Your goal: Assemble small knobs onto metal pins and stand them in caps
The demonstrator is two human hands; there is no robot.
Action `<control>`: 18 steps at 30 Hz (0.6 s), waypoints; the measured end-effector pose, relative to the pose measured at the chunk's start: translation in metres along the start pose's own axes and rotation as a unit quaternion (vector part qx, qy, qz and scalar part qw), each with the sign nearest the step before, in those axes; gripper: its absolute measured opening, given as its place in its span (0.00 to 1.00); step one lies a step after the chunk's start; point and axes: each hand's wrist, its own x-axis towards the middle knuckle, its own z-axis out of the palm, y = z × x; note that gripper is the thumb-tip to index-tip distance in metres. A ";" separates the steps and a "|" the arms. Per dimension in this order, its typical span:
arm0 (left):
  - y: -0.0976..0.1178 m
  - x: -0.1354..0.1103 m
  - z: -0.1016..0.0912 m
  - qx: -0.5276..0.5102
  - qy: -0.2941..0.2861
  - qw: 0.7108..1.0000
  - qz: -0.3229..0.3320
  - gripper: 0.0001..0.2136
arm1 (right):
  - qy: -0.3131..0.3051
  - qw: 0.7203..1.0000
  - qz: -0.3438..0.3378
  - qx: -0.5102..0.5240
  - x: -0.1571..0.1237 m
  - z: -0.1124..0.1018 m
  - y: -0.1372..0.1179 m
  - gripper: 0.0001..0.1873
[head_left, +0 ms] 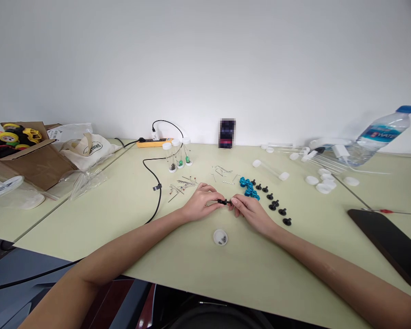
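Black piece point(223, 201), small and narrow, is in the head view, over the pale green counter point(192, 260), between the two hands. The left hand point(201, 203) pinches its left end, thumb and fingers nearly closed; the right hand point(251, 213), fingers curled, holds its right end. Nearer the person sits a white dish point(218, 235) with dark bits. Blue parts point(249, 188) and black knobs point(272, 207) lie beyond and beside the right hand.

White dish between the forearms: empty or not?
Not empty: small dark pieces lie inside the white dish, too small to identify.
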 end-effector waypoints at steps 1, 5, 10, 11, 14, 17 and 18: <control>0.000 0.000 0.000 0.000 0.001 1.000 0.000 0.10 | 0.000 1.000 0.000 0.001 0.000 0.000 0.000 0.21; 0.000 0.000 -0.001 0.004 0.002 1.000 0.000 0.10 | 0.003 1.000 0.003 -0.008 0.000 0.000 -0.001 0.21; 0.000 0.000 -0.001 0.012 -0.005 1.000 -0.002 0.10 | 0.007 1.000 0.001 -0.013 0.000 0.000 -0.002 0.22; 0.000 0.000 -0.001 0.010 -0.004 1.000 -0.001 0.10 | 0.007 1.000 0.000 -0.011 0.000 0.000 -0.003 0.22; 0.000 0.000 -0.001 0.010 -0.006 1.000 -0.004 0.10 | 0.005 1.000 0.001 -0.016 0.001 0.000 -0.003 0.22; 0.001 0.000 -0.001 0.017 -0.013 1.000 -0.008 0.10 | 0.003 1.000 0.003 -0.022 0.001 0.000 -0.003 0.21; 0.001 0.000 -0.001 0.018 -0.013 1.000 -0.009 0.10 | 0.003 1.000 0.003 -0.023 0.001 0.000 -0.003 0.21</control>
